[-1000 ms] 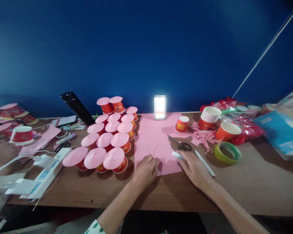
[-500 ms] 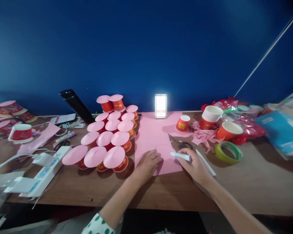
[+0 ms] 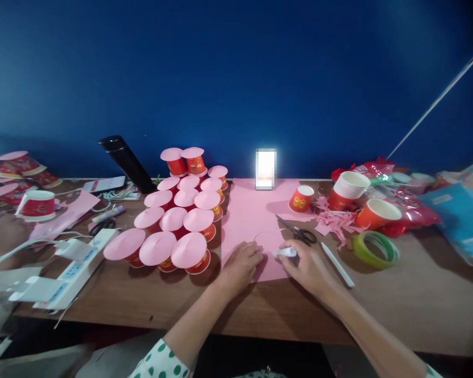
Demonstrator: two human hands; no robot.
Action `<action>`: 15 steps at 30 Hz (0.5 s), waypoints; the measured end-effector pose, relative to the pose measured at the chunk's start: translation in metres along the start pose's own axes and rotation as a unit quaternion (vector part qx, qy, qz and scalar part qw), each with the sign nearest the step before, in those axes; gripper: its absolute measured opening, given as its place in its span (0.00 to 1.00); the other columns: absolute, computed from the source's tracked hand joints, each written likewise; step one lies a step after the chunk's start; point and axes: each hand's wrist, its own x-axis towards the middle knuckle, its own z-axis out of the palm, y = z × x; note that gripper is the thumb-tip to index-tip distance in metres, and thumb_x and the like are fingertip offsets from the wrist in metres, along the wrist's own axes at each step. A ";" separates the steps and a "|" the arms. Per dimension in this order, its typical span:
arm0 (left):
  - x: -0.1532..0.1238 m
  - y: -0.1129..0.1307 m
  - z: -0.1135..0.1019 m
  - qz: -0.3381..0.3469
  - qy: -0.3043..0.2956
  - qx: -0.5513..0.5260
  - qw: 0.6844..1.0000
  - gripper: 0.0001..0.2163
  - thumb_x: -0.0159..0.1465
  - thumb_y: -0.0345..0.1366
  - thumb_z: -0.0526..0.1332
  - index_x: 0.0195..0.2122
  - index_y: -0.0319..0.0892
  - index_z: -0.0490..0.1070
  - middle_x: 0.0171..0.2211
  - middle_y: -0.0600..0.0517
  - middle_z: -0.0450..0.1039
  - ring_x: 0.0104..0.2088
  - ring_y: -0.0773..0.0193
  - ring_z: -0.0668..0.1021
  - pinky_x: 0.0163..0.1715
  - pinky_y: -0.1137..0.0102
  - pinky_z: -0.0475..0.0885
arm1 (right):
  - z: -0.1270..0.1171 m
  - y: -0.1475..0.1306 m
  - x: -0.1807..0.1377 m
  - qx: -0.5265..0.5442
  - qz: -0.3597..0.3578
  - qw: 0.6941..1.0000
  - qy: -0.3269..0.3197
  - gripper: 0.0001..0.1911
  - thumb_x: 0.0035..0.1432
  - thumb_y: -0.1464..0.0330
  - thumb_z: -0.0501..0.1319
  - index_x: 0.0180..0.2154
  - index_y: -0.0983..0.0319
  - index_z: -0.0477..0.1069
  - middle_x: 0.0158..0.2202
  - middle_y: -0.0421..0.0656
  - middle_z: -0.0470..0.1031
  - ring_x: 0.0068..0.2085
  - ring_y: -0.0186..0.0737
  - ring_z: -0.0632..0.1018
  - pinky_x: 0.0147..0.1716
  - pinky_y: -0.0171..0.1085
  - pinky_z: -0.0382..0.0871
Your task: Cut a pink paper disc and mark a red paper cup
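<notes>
My left hand lies palm down on a large pink paper sheet, fingers stretched over it. A faint curved paper edge shows just beyond those fingertips; the rest of it is under my hand. My right hand grips a white glue stick, its end pointing left, close above the paper. Right behind that hand lie black-handled scissors with the blades on the sheet. A white pen-like stick rests to its right. Left of the sheet stand several red paper cups topped with pink paper discs.
A single red cup, pink paper scraps, stacked cups and a green tape roll sit at right. A lit phone leans on the wall. At left are a power strip and another person's hand.
The glue stick has turned in my right hand and now points more toward me, with the hand drawn slightly left. My left hand stays flat. The whole view has shifted a little.
</notes>
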 end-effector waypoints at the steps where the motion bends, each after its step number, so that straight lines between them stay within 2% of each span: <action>1: 0.000 0.000 0.000 -0.001 0.002 0.001 1.000 0.18 0.58 0.23 0.52 0.47 0.42 0.71 0.51 0.47 0.71 0.53 0.58 0.69 0.57 0.57 0.61 | 0.002 0.001 0.000 -0.001 -0.009 1.000 -0.007 0.05 0.55 0.69 0.58 0.35 0.61 0.69 0.34 0.44 0.77 0.35 0.42 0.77 0.38 0.37 0.69; 6: 0.001 0.001 0.000 0.001 0.005 0.001 1.000 0.17 0.59 0.23 0.52 0.47 0.42 0.71 0.50 0.46 0.71 0.52 0.58 0.70 0.55 0.57 0.62 | 0.010 0.002 0.003 -0.013 -0.049 0.998 -0.047 0.04 0.55 0.71 0.55 0.35 0.61 0.68 0.33 0.45 0.75 0.35 0.42 0.76 0.38 0.37 0.67; 11: 0.001 0.001 0.000 -0.002 0.005 0.002 1.000 0.17 0.61 0.25 0.52 0.48 0.44 0.71 0.50 0.46 0.71 0.51 0.60 0.70 0.55 0.57 0.62 | 0.007 0.000 0.006 -0.025 -0.052 0.994 -0.091 0.04 0.56 0.73 0.54 0.34 0.61 0.67 0.31 0.43 0.73 0.34 0.40 0.74 0.35 0.35 0.65; 15: 0.002 0.001 0.000 0.001 0.018 -0.002 1.000 0.13 0.64 0.29 0.51 0.45 0.44 0.73 0.47 0.46 0.72 0.48 0.60 0.72 0.52 0.59 0.65 | 0.003 -0.003 0.011 -0.059 -0.049 0.990 -0.118 0.03 0.55 0.73 0.55 0.31 0.60 0.65 0.29 0.41 0.72 0.31 0.39 0.72 0.32 0.35 0.61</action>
